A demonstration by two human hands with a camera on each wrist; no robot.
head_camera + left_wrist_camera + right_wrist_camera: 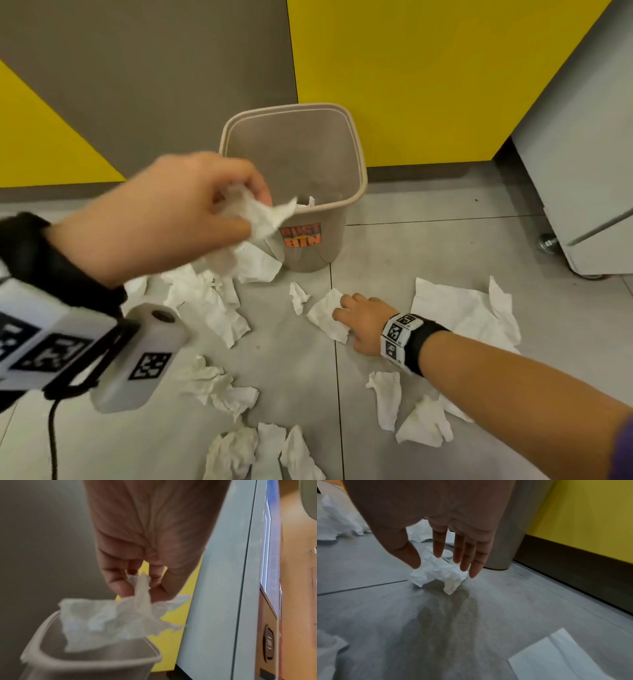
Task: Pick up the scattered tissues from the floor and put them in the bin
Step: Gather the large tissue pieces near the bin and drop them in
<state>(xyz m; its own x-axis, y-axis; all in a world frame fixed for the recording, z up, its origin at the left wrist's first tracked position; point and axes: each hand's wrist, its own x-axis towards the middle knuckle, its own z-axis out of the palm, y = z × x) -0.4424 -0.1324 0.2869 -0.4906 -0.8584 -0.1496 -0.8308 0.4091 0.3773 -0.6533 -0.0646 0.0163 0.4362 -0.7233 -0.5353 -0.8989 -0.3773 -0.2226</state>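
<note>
The beige dust bin (358, 161) stands on the grey tiled floor against the wall. My left hand (253, 212) is raised beside the bin's front left rim and pinches a crumpled white tissue (270, 216). In the left wrist view that held tissue (102, 622) hangs from the left hand (139, 588) just over the bin's rim (96, 665). A bit of white tissue (306, 200) shows inside the bin. My right hand (342, 308) reaches down onto a crumpled tissue on the floor (325, 317). Its straight fingers (465, 555) spread over this tissue (440, 574).
Several more tissues lie scattered on the floor: a pile left of the bin (205, 298), a large flat sheet on the right (455, 308), and crumpled ones near me (267, 452). A white cabinet on feet (582, 192) stands at the right. Yellow and grey wall panels rise behind.
</note>
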